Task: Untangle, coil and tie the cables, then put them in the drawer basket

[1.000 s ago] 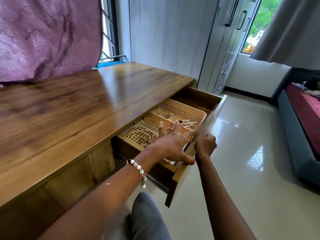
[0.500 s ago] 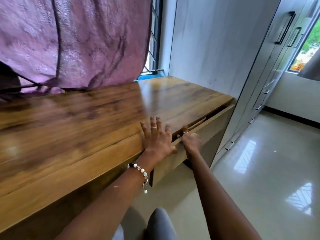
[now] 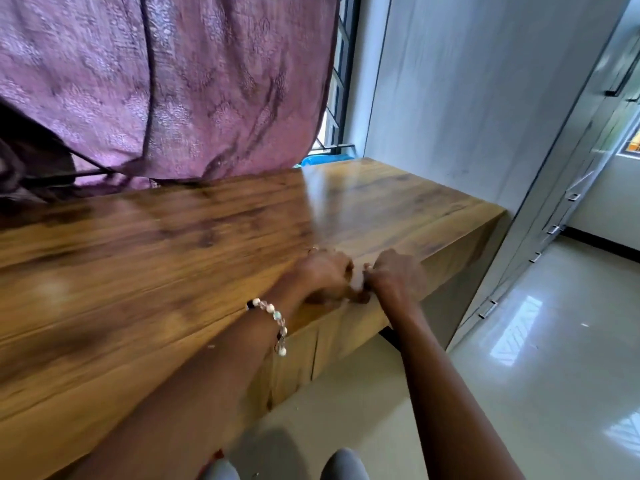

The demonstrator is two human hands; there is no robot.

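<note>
Both hands at desk (image 3: 173, 258) front edge, 3 o'clock: left hand (image 3: 323, 275), right hand (image 3: 398, 275), fingers curled, grip indiscernible; drawer (image 3: 349, 327) now shut, basket hidden; task apparently complete.

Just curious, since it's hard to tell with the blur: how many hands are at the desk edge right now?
2. The left hand, with a beaded bracelet at its wrist, rests at the front edge of the wooden desk. The right hand is right beside it, at the same edge.

A long wooden desk (image 3: 173, 271) stands on a glossy pale tiled floor (image 3: 519, 393), with purple cloth (image 3: 173, 81) draped over its far edge, and both hands at its front edge.
</note>
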